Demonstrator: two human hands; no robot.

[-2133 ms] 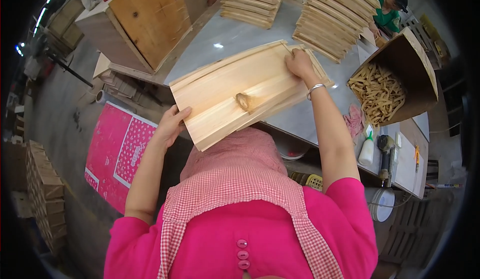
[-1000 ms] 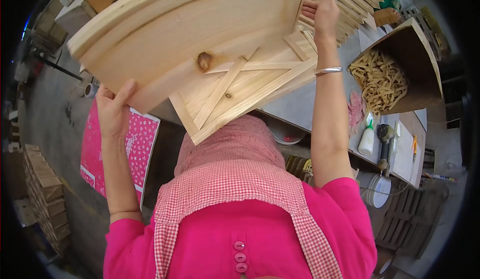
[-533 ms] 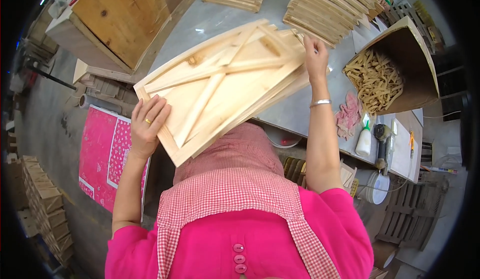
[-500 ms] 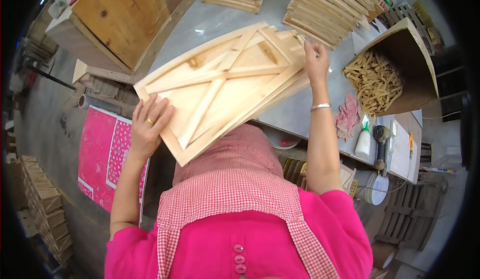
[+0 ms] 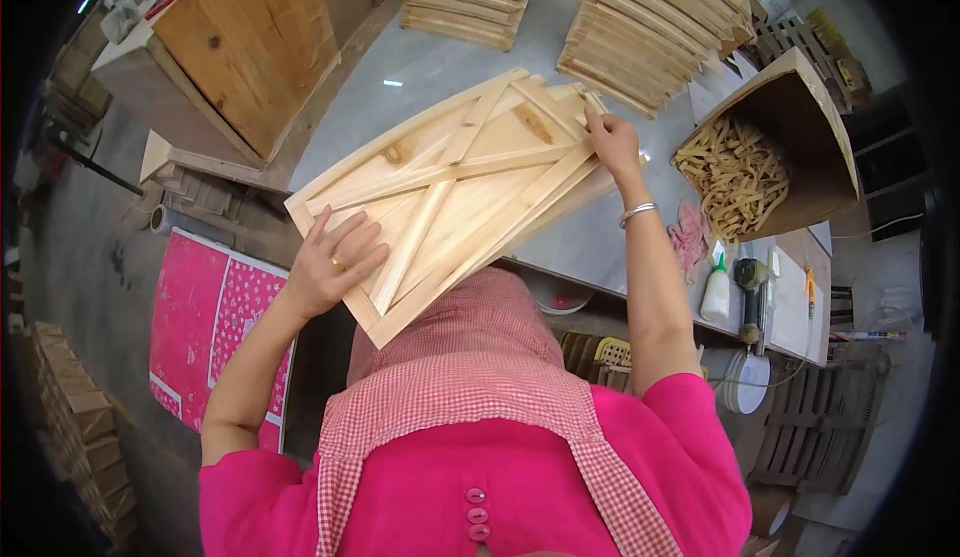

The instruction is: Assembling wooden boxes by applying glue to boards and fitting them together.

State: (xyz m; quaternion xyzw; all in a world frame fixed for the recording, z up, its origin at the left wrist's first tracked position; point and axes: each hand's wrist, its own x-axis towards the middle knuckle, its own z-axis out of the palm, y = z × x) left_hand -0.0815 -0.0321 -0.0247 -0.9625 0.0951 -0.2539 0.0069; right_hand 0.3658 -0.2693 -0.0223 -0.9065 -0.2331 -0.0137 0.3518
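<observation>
A pale wooden panel (image 5: 400,239) with a frame and crossed slats lies slanted on top of other panels at the table's near edge. Across its near left corner rests my left hand (image 5: 338,265), fingers stretched out and spread on the wood. At the panel's far right end, my right hand (image 5: 612,143) is closed, its fingertips against the frame's edge. Whatever may be pinched in those fingers is hidden.
Two stacks of wooden panels (image 5: 465,2) (image 5: 650,32) stand at the back of the grey table (image 5: 350,107). On the right are a carton (image 5: 825,162) of wood strips, a pink cloth (image 5: 688,237), a glue bottle (image 5: 716,292) and a power tool (image 5: 750,302). A wooden box (image 5: 240,47) stands left.
My left hand has slid inward from the panel's left edge onto its face. The right hand has come down from above the far right end to touch the frame.
</observation>
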